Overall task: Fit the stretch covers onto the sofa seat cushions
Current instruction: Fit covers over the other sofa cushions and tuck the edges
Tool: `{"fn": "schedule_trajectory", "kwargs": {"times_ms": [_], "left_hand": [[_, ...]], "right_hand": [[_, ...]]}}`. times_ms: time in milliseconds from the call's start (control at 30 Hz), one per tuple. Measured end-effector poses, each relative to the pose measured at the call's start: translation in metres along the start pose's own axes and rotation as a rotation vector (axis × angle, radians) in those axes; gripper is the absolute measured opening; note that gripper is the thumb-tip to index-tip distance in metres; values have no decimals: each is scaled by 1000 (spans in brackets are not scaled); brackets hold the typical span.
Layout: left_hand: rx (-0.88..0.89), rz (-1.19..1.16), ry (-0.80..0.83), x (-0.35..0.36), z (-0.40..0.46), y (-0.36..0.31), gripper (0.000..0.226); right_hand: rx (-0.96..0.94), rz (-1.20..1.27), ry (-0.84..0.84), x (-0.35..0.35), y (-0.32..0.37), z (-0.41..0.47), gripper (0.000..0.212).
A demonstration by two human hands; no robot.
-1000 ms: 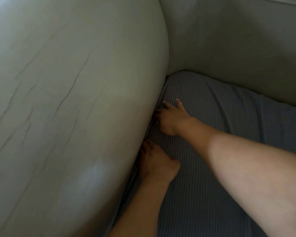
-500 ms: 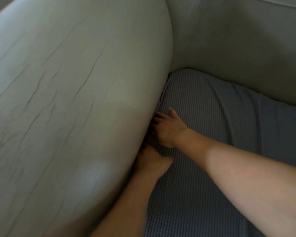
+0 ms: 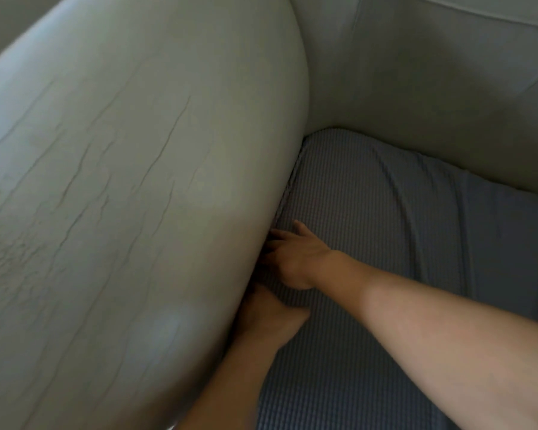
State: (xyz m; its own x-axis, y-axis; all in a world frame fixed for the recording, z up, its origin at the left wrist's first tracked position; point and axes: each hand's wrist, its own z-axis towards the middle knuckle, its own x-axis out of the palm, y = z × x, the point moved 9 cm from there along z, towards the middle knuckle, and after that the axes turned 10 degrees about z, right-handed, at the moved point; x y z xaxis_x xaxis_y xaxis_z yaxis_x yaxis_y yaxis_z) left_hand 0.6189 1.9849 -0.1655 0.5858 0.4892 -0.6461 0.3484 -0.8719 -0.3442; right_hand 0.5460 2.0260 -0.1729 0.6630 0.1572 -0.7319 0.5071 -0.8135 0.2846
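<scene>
Fingers [image 3: 274,240] of the right hand [image 3: 295,259] point toward the sofa armrest [image 3: 137,181] and dip into the dark gap where it meets the seat cushion, their tips lost in shadow, so whether they pinch cloth or simply push it down cannot be told. Just nearer the camera along that same gap, the left hand [image 3: 267,318] lies with its thumb spread over the fabric and its fingers hidden down beside the armrest; its hold is equally unclear. The blue-grey ribbed stretch cover [image 3: 370,212] is already spread over the seat cushion, which sits in the corner formed by the armrest and the sofa backrest [image 3: 432,88], with a few long wrinkles running across its far part. The edge being worked runs along the armrest from the back corner toward the camera, lying to the left of both hands. The right hand is the one nearer the back corner, so it seems better placed to tuck the untucked stretch toward that corner, while the left hand holds the nearer length down.
</scene>
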Motion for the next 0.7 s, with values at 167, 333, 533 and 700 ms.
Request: {"fn": "schedule_trajectory", "kwargs": {"times_ms": [167,333,533,700], "left_hand": [[-112,225,137,10,-2,-11,97],[-54,398,146,16,1,-25,112],[158,609,-75,-3,19,-68,98],[391,634,-106,2,49,-127,88]], "right_hand": [[132,64,-326,-28,-23,-23,45],[265,267,-240,2,-57,-32,53],[213,491,-540,-12,-106,-57,53],[646,437,-507,46,-200,-136,52]]}}
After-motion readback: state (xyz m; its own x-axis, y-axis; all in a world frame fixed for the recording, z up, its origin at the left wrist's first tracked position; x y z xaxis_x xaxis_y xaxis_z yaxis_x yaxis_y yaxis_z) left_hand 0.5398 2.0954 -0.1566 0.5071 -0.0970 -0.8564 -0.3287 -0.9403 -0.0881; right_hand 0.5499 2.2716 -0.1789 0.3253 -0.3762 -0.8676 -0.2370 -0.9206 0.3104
